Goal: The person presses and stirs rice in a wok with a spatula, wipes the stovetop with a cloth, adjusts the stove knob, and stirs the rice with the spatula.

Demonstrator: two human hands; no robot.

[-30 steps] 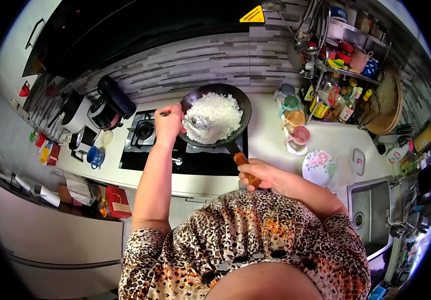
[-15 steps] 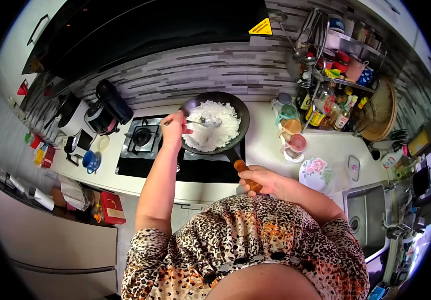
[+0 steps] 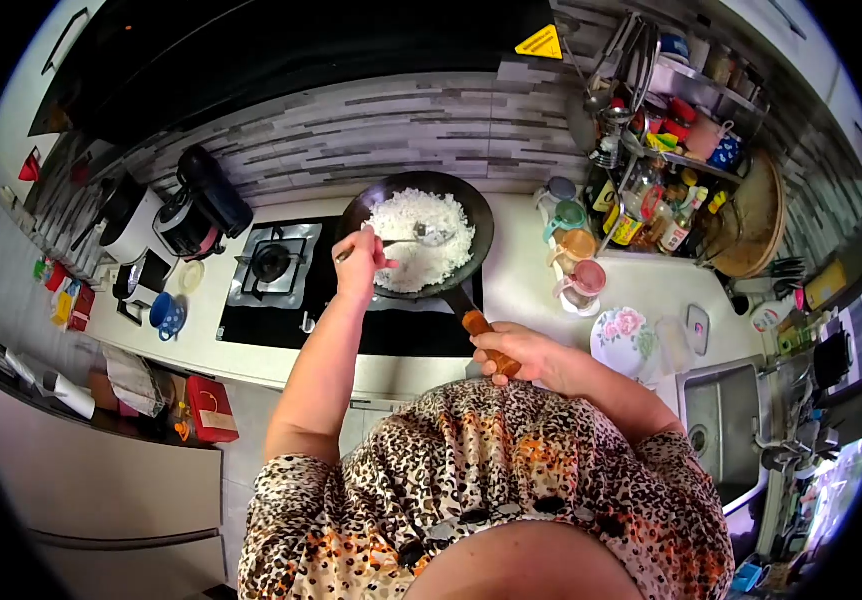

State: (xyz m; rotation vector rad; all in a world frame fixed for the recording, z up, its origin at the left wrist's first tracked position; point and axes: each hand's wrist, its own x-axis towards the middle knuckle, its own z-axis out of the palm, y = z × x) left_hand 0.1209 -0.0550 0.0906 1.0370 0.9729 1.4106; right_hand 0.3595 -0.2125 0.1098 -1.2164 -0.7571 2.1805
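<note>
A dark wok full of white rice sits over the right side of the gas stove. My left hand is closed around the handle of a metal spoon, and the spoon's bowl is in the rice near the middle of the wok. My right hand grips the wok's wooden handle, which points toward my body. Part of the handle is hidden under the fingers.
The left burner has nothing on it. Lidded jars stand right of the wok, with a floral plate and a sink farther right. Bottles crowd the rack behind. A blue cup stands left.
The view has shifted slightly. The spoon's bowl sits a little farther right and higher in the rice. Both hands keep their grips.
</note>
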